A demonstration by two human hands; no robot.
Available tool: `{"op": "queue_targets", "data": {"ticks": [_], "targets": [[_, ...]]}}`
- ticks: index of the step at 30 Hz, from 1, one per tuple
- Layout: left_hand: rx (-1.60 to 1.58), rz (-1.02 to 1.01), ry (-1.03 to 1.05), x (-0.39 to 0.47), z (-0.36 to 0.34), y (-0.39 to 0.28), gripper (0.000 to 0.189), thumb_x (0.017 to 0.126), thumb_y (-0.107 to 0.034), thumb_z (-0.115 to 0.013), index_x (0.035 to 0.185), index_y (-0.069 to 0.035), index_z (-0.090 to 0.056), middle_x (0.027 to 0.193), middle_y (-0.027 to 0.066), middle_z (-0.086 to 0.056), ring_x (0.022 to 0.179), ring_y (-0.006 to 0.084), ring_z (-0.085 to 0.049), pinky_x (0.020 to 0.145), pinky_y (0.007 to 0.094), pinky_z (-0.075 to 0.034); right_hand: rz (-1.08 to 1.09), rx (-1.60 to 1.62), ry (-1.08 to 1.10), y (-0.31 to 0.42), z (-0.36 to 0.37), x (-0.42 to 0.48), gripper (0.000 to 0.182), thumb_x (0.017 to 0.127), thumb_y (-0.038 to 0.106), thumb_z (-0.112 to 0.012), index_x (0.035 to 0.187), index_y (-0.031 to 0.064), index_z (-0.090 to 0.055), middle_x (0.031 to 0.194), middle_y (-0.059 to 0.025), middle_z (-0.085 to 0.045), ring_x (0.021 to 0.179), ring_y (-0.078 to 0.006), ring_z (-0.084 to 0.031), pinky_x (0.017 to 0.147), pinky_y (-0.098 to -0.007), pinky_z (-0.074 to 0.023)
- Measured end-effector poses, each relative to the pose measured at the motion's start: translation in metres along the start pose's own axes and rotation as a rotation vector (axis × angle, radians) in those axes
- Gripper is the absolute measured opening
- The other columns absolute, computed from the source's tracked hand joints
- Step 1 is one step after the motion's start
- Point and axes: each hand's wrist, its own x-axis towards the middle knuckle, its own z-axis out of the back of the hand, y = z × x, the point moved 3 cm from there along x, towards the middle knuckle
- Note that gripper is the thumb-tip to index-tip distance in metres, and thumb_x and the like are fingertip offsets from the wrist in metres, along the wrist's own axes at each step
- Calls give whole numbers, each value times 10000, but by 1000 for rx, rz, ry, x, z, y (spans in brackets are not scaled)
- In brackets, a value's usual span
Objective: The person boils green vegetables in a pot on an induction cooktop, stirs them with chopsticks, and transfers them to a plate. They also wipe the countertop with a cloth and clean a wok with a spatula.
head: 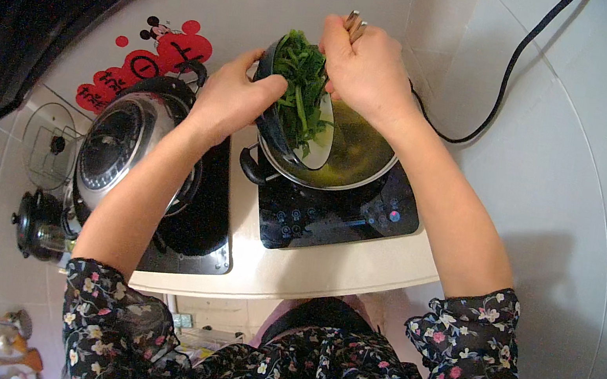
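My left hand (238, 93) grips the near rim of a dark bowl (272, 136) with a pale inside, its thumb over the edge. Cooked leafy greens (302, 91) fill much of the bowl, which is tilted above a metal pot (333, 187). Inside the pot is yellowish liquid (366, 149). My right hand (367, 68) is closed around a pair of chopsticks (355, 26), their upper ends showing above the fist. Their lower ends are hidden by the hand and the greens. Beneath the pot lies a black induction cooker (334, 221) with lit controls.
Left of the pot, a large lidded metal pan (126, 143) stands on a black glass hob (201, 233). A black cable (504, 84) runs along the right wall. A range hood (59, 2) juts in at upper left. The pale counter's edge (288, 288) curves before me.
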Motion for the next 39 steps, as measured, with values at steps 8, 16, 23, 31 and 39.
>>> {"op": "queue_targets", "data": {"ticks": [8,16,23,31,39], "targets": [[234,-118,-3,1,7,-43,602,668,-281,-533,1198,-7,-458,781,157,-612,690,180,-597,630,282,-466,-50,98,-43,-9,8,5,397,859,274,-379,671,-35,-542,653,-244,-546,680,-431,-537,617,-450,-439],[284,-148,10,-2,6,-58,617,664,-288,-540,1205,-5,-448,826,184,-620,732,205,-613,685,291,-463,42,76,-120,-8,13,4,388,850,258,-392,654,-36,-553,640,-236,-549,667,-422,-544,621,-446,-443],[45,-73,-1,0,0,-26,598,664,-284,-538,1179,10,-462,836,170,-605,745,212,-591,664,298,-460,67,-40,-62,8,9,1,382,850,250,-388,670,-33,-572,643,-237,-549,646,-412,-546,605,-446,-443],[-952,262,-132,-59,-33,63,605,721,-186,-480,1266,21,-318,955,130,-532,740,180,-571,549,278,-487,-72,97,210,8,27,-15,401,867,349,-413,765,4,-590,610,-121,-539,530,-218,-548,502,-298,-449],[-1108,267,-117,-89,-45,82,592,727,-174,-441,1270,19,-305,1074,155,-508,881,207,-571,690,327,-510,-471,339,-258,-82,67,-69,465,915,364,-325,851,-39,-548,675,-99,-526,487,-143,-545,441,-242,-469]]}}
